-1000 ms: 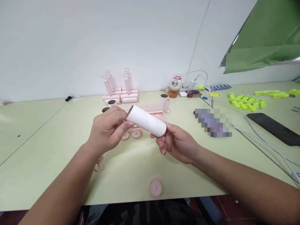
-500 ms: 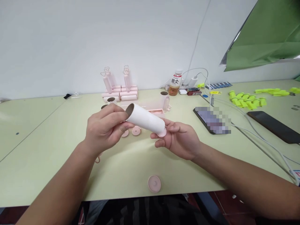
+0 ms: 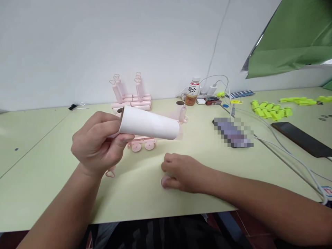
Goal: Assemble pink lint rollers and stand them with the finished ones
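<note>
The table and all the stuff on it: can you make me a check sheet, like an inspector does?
Surface: pale green table, joined panels.
Job's things: white roll; pink cap mostly hidden.
Clutter: pink parts, drink bottle, yellow pieces, two phones.
Hands: left hand grips the roll; right hand rests over the cap.
Cables: white cables trail right.
Surroundings: white wall, green sheet.

The drink bottle [image 3: 192,91], standing right of the pink roller stack [image 3: 131,100], bears a white label with black characters "炭仌".
</note>
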A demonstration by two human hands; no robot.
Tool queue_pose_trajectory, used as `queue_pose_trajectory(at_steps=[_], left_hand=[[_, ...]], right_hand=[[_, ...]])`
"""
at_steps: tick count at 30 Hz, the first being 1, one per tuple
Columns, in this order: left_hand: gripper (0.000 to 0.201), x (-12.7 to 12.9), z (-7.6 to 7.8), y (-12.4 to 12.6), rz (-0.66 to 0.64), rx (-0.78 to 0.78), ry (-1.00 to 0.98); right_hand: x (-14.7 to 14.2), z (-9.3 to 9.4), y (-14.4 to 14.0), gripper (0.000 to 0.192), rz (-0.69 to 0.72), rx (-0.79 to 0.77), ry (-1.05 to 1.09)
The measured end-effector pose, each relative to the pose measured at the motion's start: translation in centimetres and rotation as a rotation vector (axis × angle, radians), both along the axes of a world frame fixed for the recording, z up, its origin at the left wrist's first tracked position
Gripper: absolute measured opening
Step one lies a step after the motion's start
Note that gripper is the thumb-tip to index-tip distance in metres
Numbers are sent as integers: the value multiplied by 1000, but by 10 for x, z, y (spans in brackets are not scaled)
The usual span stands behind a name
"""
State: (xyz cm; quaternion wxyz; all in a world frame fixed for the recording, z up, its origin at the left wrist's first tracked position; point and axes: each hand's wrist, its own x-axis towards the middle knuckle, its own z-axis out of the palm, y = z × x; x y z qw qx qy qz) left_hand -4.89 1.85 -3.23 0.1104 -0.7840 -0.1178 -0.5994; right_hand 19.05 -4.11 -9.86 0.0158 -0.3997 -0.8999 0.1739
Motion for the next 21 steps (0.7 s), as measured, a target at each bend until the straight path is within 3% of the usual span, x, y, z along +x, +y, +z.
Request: queue_pose_trajectory(at_steps=[3, 11, 16, 21], left_hand=[[9, 2, 0, -3, -12, 0, -9], [3, 5, -7, -8, 121, -1, -20], [10, 5, -8, -7, 160, 47, -40], [7, 9, -7, -11, 130, 25, 5]], right_hand=[[6, -4, 20, 23, -169, 108, 16], [17, -11, 47, 17, -433, 52, 180], [28, -11, 50, 12, -439, 62, 163], [32, -7, 51, 18, -430, 16, 186]])
